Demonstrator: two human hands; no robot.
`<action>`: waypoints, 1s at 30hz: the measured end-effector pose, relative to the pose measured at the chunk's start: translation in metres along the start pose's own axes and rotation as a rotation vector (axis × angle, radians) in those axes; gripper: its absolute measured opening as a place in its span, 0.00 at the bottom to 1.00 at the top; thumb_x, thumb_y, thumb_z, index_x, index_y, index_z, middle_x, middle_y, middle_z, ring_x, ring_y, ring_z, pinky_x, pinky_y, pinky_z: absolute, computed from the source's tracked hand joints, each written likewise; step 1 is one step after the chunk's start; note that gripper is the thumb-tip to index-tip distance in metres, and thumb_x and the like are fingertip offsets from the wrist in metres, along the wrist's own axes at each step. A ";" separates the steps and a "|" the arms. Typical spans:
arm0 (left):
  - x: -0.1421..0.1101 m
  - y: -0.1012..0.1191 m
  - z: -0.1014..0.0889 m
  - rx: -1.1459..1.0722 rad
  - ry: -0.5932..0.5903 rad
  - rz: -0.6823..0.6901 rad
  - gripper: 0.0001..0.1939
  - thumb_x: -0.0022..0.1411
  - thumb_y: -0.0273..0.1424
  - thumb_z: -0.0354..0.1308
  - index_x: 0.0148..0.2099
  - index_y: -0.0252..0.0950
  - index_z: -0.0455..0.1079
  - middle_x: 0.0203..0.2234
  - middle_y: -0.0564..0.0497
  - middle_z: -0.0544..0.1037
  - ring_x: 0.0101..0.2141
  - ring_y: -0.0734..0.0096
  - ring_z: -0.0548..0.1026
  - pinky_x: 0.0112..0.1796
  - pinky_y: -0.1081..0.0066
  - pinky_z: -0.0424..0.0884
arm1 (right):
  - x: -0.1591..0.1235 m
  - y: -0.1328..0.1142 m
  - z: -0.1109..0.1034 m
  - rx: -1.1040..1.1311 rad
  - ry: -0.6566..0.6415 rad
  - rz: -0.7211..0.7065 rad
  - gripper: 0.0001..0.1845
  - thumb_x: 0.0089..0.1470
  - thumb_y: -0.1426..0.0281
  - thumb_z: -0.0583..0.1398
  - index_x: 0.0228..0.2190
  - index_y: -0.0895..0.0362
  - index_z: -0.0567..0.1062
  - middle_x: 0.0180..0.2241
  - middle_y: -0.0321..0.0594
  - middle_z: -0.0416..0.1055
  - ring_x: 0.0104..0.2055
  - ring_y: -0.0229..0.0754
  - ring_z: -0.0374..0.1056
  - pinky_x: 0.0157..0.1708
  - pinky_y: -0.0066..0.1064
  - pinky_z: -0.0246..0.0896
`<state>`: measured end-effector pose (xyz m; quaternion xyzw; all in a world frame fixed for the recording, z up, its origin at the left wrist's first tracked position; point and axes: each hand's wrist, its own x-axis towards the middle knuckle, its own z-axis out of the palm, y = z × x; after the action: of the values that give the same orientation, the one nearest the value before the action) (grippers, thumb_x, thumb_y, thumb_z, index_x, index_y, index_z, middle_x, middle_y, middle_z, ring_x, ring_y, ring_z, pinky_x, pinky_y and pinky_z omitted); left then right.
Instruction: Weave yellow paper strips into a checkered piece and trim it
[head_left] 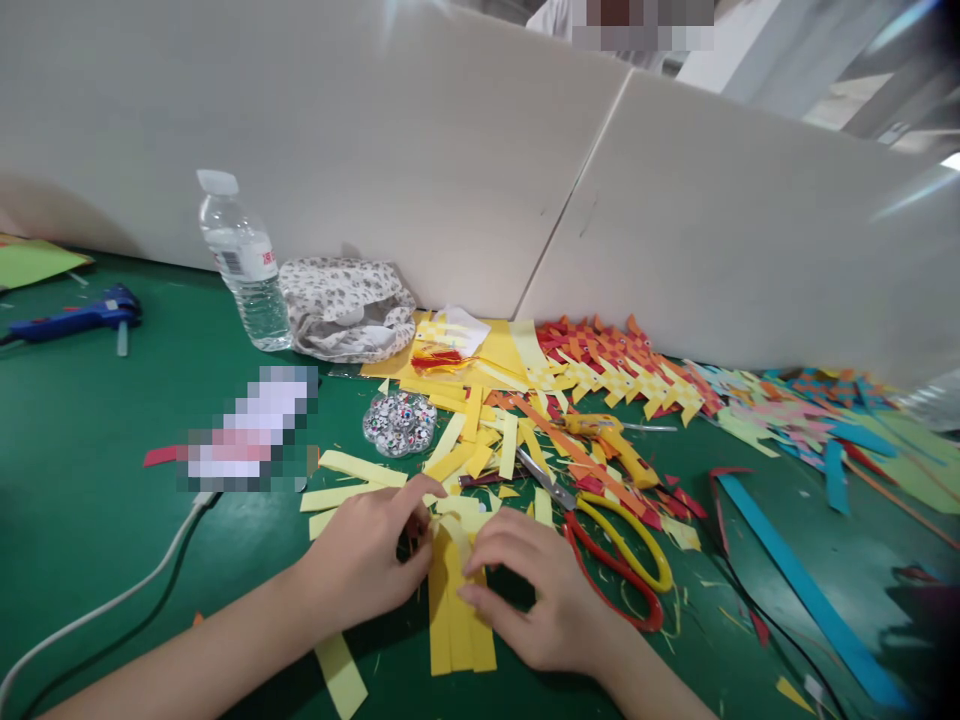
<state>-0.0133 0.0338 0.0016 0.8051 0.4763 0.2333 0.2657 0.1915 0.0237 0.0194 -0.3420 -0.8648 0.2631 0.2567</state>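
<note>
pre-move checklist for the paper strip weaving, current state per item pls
1. Left hand on the yellow strips: ok, fingers rest at their upper end.
2. Right hand pressing the strips flat: ok, fingertips lie on them.
3. Strips lying side by side, lengthwise: ok, though the weave under the fingers is hidden, cannot tell.
4. Scissors away from both hands: ok, they lie just beyond the right hand, blades pointing away.
5. Spare yellow strips close by: ok, a loose pile beyond the hands.
6. Googly eyes within reach: ok, likely, beyond the left hand.

Green table against pale partition boards (glare upper right)
</note>
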 end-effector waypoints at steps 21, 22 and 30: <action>0.008 -0.003 -0.012 -0.243 -0.084 -0.150 0.08 0.47 0.22 0.48 0.30 0.39 0.57 0.20 0.57 0.70 0.22 0.73 0.69 0.24 0.75 0.61 | 0.013 0.002 0.007 -0.057 -0.119 0.108 0.09 0.54 0.64 0.57 0.33 0.56 0.73 0.30 0.39 0.69 0.34 0.40 0.63 0.34 0.30 0.56; 0.008 -0.004 -0.013 -0.260 -0.095 -0.149 0.07 0.48 0.22 0.48 0.30 0.39 0.57 0.20 0.58 0.69 0.22 0.74 0.68 0.23 0.75 0.61 | 0.012 0.002 0.005 -0.058 -0.098 0.107 0.09 0.54 0.64 0.57 0.33 0.56 0.73 0.29 0.39 0.70 0.34 0.40 0.64 0.33 0.30 0.56; 0.010 -0.010 -0.015 -0.296 -0.121 -0.115 0.07 0.47 0.24 0.52 0.29 0.39 0.57 0.20 0.58 0.68 0.21 0.76 0.66 0.22 0.77 0.59 | 0.017 0.002 0.003 -0.004 0.027 0.229 0.09 0.55 0.65 0.56 0.31 0.55 0.74 0.27 0.36 0.70 0.26 0.35 0.62 0.25 0.25 0.54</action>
<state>-0.0249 0.0494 0.0079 0.7412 0.4649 0.2364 0.4227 0.1799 0.0371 0.0205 -0.4427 -0.8171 0.2841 0.2361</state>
